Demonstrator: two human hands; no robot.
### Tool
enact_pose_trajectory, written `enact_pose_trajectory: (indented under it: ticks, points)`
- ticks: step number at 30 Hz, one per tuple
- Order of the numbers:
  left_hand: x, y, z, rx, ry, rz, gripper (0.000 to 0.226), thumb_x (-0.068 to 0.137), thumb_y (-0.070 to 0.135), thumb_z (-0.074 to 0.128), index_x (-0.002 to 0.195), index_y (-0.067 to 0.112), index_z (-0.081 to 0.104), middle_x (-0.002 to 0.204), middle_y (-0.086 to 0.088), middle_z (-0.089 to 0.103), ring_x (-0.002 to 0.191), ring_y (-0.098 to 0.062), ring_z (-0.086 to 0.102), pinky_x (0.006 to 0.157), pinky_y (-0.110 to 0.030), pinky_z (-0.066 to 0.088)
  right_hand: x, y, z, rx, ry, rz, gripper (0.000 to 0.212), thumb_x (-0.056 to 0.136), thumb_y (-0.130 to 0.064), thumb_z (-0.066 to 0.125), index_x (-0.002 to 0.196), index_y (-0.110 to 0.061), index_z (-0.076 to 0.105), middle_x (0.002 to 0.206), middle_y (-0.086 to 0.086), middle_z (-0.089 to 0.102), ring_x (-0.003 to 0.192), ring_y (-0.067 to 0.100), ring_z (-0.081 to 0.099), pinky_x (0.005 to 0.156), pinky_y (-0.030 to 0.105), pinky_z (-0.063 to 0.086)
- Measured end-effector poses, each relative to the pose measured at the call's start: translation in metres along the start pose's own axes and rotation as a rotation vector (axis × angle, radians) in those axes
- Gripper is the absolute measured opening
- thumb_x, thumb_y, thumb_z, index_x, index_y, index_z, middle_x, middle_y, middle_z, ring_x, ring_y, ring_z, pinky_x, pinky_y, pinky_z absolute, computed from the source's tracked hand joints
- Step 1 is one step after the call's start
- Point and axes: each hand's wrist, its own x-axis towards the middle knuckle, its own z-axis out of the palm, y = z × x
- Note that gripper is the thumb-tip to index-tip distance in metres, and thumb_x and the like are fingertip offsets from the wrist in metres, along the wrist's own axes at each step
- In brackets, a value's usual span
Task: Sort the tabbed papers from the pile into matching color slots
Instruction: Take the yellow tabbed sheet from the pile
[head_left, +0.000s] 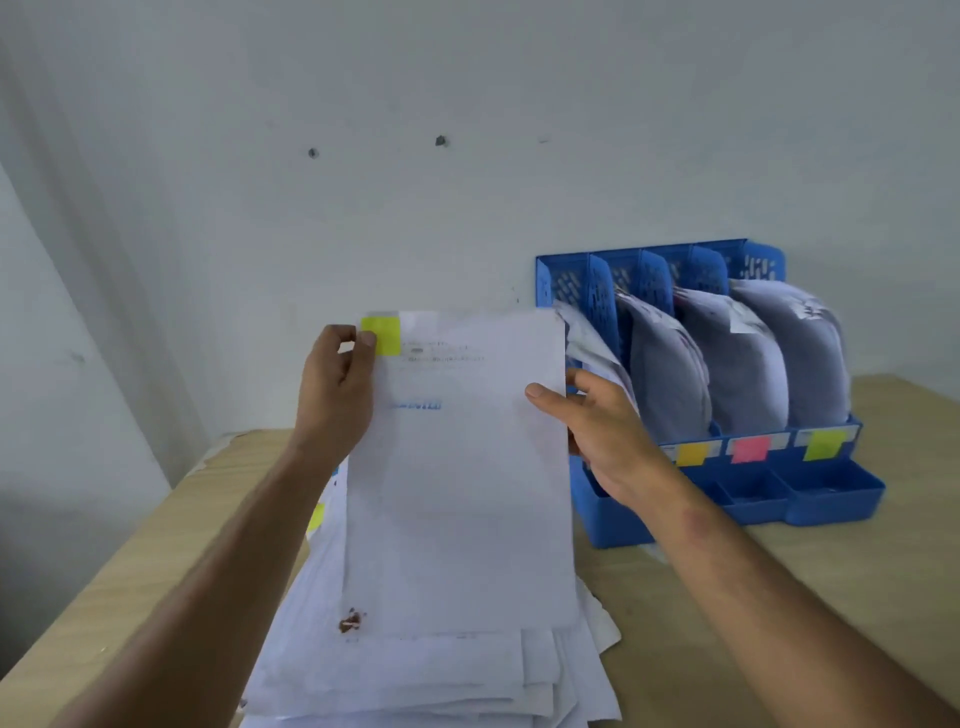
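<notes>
sheet (457, 467) print blurred, nothing legible

Your raised sheet (457, 467) blocks the middle, held between your left hand (337, 395) and right hand (597, 431). Right behind it, the blue organizer (831, 493) stands against the wall (363, 156), and all four slots look stuffed with bulging papers (748, 358), so the openings are tight. The pile (415, 675) fills the near table (779, 597). You've got bare tabletop right of the pile, in front of the organizer, and open air above the slots.
</notes>
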Motion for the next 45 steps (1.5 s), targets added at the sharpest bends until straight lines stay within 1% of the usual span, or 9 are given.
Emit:
enact_pose_trajectory:
  ticks: [8,18,22,26,28,31,36,41,45]
  points:
    - [0.017,0.060,0.087,-0.178,-0.052,0.017,0.006,0.107,0.021,0.047,0.110,0.016,0.049,0.066,0.006,0.053,0.050,-0.004,0.041,0.045,-0.022,0.032,-0.017,-0.019,-0.078,-0.035,0.084,0.024,0.023,0.089,0.001,0.070,0.111,-0.007,0.072,0.106,0.012,0.077,0.098,0.030,0.074,0.083,0.040,0.059]
    - [0.016,0.130,0.177,-0.250,-0.715,0.057,0.031,0.107,0.031,0.052,0.115,0.007,0.070,0.098,-0.012,0.076,0.083,-0.019,0.069,0.075,-0.034,0.060,-0.029,-0.043,-0.211,-0.198,0.465,-0.038,0.014,0.080,0.004,0.065,0.091,-0.001,0.072,0.099,0.024,0.073,0.086,0.030,0.068,0.079,0.042,0.051]
    - [0.008,0.161,0.217,-0.054,-0.855,0.185,0.043,0.107,0.054,0.038,0.092,0.017,0.054,0.074,-0.001,0.044,0.065,-0.009,0.041,0.064,-0.022,0.035,-0.027,-0.042,-0.254,-0.177,0.453,0.067,0.034,0.069,-0.007,0.062,0.100,0.004,0.068,0.112,0.029,0.069,0.087,0.030,0.066,0.079,0.040,0.045]
    - [0.006,0.184,0.252,0.137,-0.970,0.149,0.063,0.106,0.062,0.022,0.149,0.023,0.046,0.141,0.002,0.052,0.132,-0.014,0.044,0.113,-0.030,0.024,-0.023,-0.038,-0.277,-0.155,0.464,0.122,0.032,0.078,-0.002,0.057,0.107,0.001,0.071,0.116,0.025,0.070,0.088,0.031,0.067,0.078,0.038,0.047]
    - [0.009,0.189,0.270,0.243,-1.004,0.218,0.065,0.109,0.056,0.021,0.142,0.010,0.053,0.140,-0.010,0.057,0.144,-0.024,0.037,0.127,-0.043,0.000,-0.020,-0.037,-0.284,-0.158,0.500,0.128,0.032,0.079,-0.002,0.056,0.107,0.000,0.071,0.115,0.024,0.071,0.089,0.031,0.067,0.081,0.040,0.047]
    - [0.016,0.187,0.289,0.338,-1.059,0.325,0.052,0.108,0.045,0.028,0.128,0.012,0.063,0.115,-0.005,0.068,0.121,-0.022,0.052,0.127,-0.042,-0.004,-0.015,-0.040,-0.291,-0.208,0.574,0.129,0.028,0.075,-0.008,0.060,0.099,-0.002,0.073,0.111,0.022,0.072,0.087,0.030,0.066,0.080,0.040,0.048]
    - [0.032,0.175,0.316,0.426,-1.027,0.261,0.037,0.105,0.036,0.047,0.120,0.009,0.066,0.112,-0.006,0.073,0.099,-0.024,0.070,0.097,-0.043,0.055,-0.011,-0.056,-0.299,-0.364,0.710,0.063,0.012,0.081,-0.011,0.064,0.086,-0.004,0.073,0.086,0.013,0.073,0.078,0.028,0.065,0.071,0.034,0.049]
    - [0.036,0.162,0.331,0.529,-0.951,0.204,0.048,0.105,0.051,0.045,0.091,0.011,0.068,0.073,0.002,0.077,0.065,-0.015,0.074,0.085,-0.033,0.055,-0.011,-0.068,-0.298,-0.694,0.806,-0.113,0.016,0.084,-0.008,0.059,0.069,-0.010,0.055,0.063,0.003,0.056,0.056,0.023,0.050,0.052,0.028,0.038]
    - [0.030,0.164,0.338,0.784,-0.717,0.318,0.055,0.090,0.071,0.055,0.071,0.020,0.054,0.066,0.006,0.066,0.068,-0.016,0.067,0.066,-0.029,0.045,-0.010,-0.074,-0.291,-1.065,0.937,-0.248,0.017,0.084,-0.005,0.052,0.070,-0.010,0.044,0.061,0.009,0.049,0.055,0.036,0.042,0.051,0.031,0.035]
